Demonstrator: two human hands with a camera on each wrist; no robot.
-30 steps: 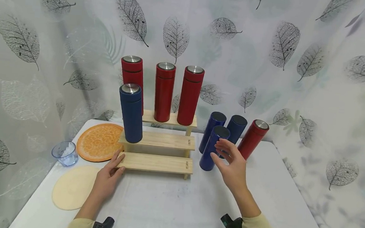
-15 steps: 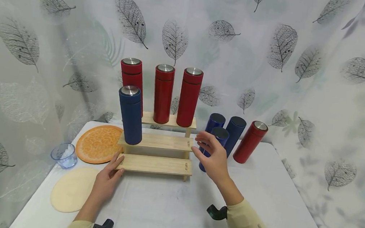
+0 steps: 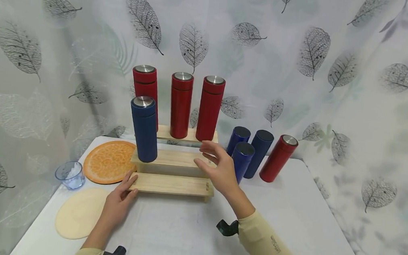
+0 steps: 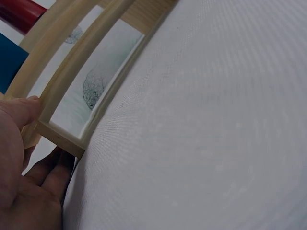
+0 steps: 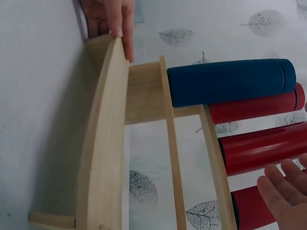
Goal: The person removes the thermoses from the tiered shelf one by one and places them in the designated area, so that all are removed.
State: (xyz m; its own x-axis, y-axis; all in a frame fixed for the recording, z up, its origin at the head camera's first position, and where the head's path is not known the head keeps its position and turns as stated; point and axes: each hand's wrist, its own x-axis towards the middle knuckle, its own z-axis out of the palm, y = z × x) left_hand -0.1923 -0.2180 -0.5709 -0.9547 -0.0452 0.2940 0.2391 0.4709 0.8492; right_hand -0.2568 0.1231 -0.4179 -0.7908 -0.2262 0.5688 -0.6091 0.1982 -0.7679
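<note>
My left hand [image 3: 118, 206] grips the left end of the lowest step of a three-step wooden rack [image 3: 173, 184]. In the left wrist view its thumb lies against the wood, with other fingers at the rack's end piece. My right hand [image 3: 220, 170] is in the air before the rack's right side, fingers loosely bent, holding nothing. One blue thermos [image 3: 144, 132] stands on the left of the middle step. Three red thermoses, such as the middle one [image 3: 180, 107], stand along the top step. The right wrist view shows the blue thermos [image 5: 230, 82] and the fingers [image 5: 283, 191] of my right hand.
Right of the rack are three blue thermoses, one at the back [image 3: 261, 152], with dark ends up, and a red thermos [image 3: 279, 158]. On the left are an orange round board [image 3: 108, 161], a pale round mat [image 3: 80, 214] and a blue-tinted glass [image 3: 70, 175] with white contents.
My right hand has moved left, away from the front blue thermos on the table to the rack's right side. My left hand has stayed on the lowest step.
</note>
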